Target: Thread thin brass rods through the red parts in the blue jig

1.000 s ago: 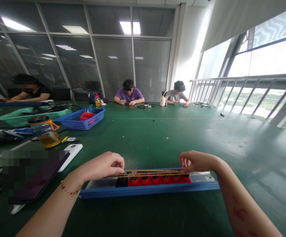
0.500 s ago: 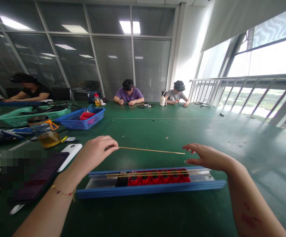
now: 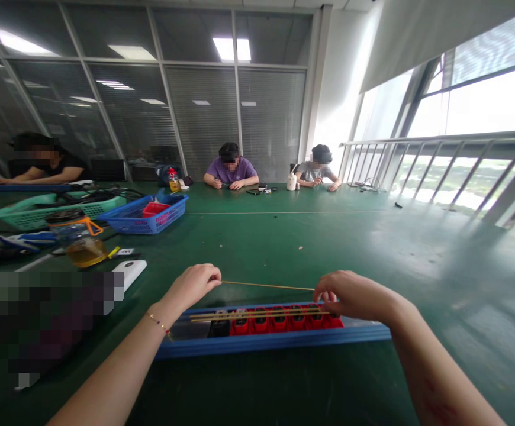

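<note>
My left hand (image 3: 198, 284) pinches the left end of a thin wooden stick (image 3: 266, 286), which spans level above the green table. At the stick's right end is my right hand (image 3: 350, 296), its fingers bent around that end; whether they press on it is hard to see. Below lies a blue-edged metal channel (image 3: 275, 342) holding a row of several red blocks (image 3: 279, 322) and a black block (image 3: 219, 325) at their left. More thin sticks (image 3: 248, 316) lie lengthwise across the blocks, their right ends hidden behind my right hand.
At the left stand a blue basket (image 3: 151, 222) with a red box, a green basket (image 3: 22, 214) with cables, and a jar (image 3: 82, 245). A white device (image 3: 134, 273) lies nearer. Several people sit beyond, including one in purple (image 3: 231, 171).
Both hands have come lower and closer together, bringing the stick down toward the channel. My right hand has moved left, from just beyond the stick's tip to around its right end.
</note>
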Demonstrator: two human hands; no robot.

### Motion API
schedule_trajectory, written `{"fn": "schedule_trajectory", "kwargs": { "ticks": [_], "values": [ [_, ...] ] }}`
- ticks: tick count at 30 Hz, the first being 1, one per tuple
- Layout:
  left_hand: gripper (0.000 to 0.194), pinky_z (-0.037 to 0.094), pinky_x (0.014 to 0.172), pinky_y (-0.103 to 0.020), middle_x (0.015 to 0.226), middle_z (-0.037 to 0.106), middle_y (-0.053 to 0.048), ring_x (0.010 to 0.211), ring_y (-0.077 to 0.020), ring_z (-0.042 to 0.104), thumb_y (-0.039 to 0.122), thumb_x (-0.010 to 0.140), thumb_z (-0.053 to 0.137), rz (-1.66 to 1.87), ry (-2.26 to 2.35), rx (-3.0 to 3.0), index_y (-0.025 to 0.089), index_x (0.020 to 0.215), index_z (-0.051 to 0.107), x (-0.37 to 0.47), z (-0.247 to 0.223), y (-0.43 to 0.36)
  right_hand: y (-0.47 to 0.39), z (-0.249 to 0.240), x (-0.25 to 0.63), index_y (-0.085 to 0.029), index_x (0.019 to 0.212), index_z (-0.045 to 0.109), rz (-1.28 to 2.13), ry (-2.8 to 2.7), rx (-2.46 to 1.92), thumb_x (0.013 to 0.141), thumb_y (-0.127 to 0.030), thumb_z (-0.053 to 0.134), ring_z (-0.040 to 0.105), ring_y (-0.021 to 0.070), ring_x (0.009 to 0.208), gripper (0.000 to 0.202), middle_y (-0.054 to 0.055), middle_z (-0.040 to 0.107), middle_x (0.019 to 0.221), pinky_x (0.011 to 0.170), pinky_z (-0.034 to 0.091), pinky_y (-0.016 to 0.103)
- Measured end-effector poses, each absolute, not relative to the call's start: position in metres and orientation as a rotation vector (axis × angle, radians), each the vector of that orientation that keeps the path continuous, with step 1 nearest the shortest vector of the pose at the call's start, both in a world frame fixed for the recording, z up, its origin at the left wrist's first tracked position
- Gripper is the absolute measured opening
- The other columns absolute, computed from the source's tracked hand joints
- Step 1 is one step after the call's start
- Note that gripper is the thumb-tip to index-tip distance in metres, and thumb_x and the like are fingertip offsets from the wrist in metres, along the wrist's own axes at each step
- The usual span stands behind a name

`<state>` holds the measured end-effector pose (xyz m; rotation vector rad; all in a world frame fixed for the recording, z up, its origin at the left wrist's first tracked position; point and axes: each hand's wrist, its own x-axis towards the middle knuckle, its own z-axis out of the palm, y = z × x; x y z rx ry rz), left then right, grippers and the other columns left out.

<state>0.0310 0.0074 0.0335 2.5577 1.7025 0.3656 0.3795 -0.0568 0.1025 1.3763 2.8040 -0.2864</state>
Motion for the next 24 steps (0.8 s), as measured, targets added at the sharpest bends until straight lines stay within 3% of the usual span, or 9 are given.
{"fn": "schedule_trajectory", "kwargs": {
  "ticks": [15, 24],
  "values": [
    [0.015, 0.037, 0.063, -0.022, 0.077, 0.066, 0.0, 0.072, -0.0138, 0.058, 0.033, 0.074, 0.053, 0.259, 1.759, 2.378, 0.025, 0.072, 0.065, 0.031, 0.004, 0.014, -0.056, 0.091, 0.368, -0.022, 0.071, 0.065, -0.039, 2.739, 1.379, 0.075, -0.017, 0.043, 0.06, 0.016, 0.065, 0.023, 0.002, 0.067, 0.071, 0.056, 0.034, 0.022],
    [0.014, 0.036, 0.063, -0.022, 0.077, 0.065, 0.002, 0.073, -0.0132, 0.057, 0.031, 0.074, 0.053, 0.299, 1.775, 2.382, 0.025, 0.069, 0.065, 0.031, 0.003, 0.012, -0.057, 0.09, 0.367, -0.021, 0.072, 0.063, -0.022, 2.818, 1.326, 0.075, -0.018, 0.044, 0.058, 0.0148, 0.065, 0.019, 0.001, 0.066, 0.073, 0.056, 0.034, 0.022]
  ]
}}
